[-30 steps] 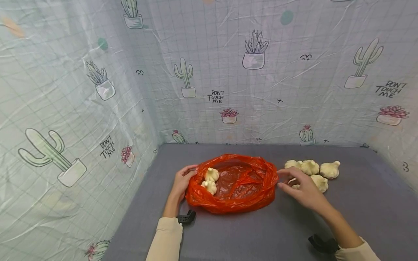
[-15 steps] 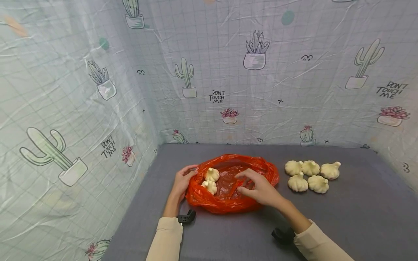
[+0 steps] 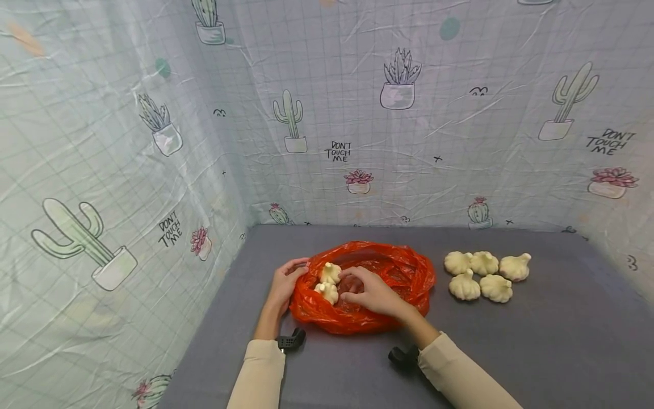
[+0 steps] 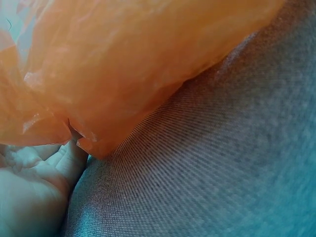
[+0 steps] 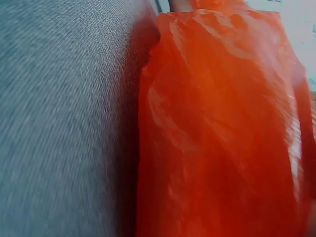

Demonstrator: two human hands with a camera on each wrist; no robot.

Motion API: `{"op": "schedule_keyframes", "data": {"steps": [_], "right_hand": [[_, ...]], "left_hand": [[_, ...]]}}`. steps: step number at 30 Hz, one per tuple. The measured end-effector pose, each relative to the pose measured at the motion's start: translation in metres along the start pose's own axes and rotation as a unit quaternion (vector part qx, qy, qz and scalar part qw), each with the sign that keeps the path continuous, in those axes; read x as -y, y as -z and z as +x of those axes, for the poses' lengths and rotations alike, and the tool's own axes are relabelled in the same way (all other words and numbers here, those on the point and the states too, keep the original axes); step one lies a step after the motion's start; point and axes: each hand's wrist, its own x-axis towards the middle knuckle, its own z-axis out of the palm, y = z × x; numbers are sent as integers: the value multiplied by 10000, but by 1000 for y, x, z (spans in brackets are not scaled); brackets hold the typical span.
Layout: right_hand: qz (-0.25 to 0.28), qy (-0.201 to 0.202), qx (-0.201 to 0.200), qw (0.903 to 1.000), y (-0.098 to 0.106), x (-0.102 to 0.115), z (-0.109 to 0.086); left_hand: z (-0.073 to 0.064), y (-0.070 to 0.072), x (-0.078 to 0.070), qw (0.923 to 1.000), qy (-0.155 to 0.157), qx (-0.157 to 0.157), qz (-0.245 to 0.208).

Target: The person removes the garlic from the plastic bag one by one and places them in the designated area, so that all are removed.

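A red plastic bag (image 3: 357,324) lies open-mouthed on the grey table, its rim spread wide. Two whitish garlic bulbs, an upper bulb (image 3: 331,273) and a lower bulb (image 3: 327,292), rest inside its left end. My left hand (image 3: 282,287) holds the bag's left side, thumb and index finger at the rim; the left wrist view shows the palm (image 4: 29,197) low against the orange-looking plastic. Over the bag's mouth is my right hand (image 3: 375,292), thumb and index finger spread apart with nothing between them, fingertips right beside the bulbs. Plastic hides this hand's fingers in the right wrist view.
Several more garlic bulbs (image 3: 465,286) lie in a cluster on the grey table (image 3: 541,346), right of the bag. A cactus-printed sheet (image 3: 434,142) hangs behind the table and along its left side.
My right hand has moved left from beside the garlic cluster, over the bag's right rim, to the two bulbs inside. My left hand and the bag have stayed put.
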Motion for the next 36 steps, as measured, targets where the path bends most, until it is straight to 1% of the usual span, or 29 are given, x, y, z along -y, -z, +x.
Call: {"op": "schedule_keyframes", "data": {"steps": [6, 11, 17, 25, 36], "right_hand": [[94, -55, 219, 9997, -11, -4, 14], [53, -186, 296, 9994, -18, -5, 20], [-156, -189, 249, 9994, -26, -6, 24], [-404, -341, 66, 9986, -32, -1, 28], [-692, -491, 32, 9964, -37, 2, 30]], "left_hand": [[-1, -2, 0, 9999, -110, -77, -42], [0, -4, 2, 9998, -161, -89, -39], [1, -4, 3, 9998, -154, -91, -21], [0, -4, 3, 9998, -162, -75, -21], [-1, -4, 2, 9999, -124, -99, -26]]}}
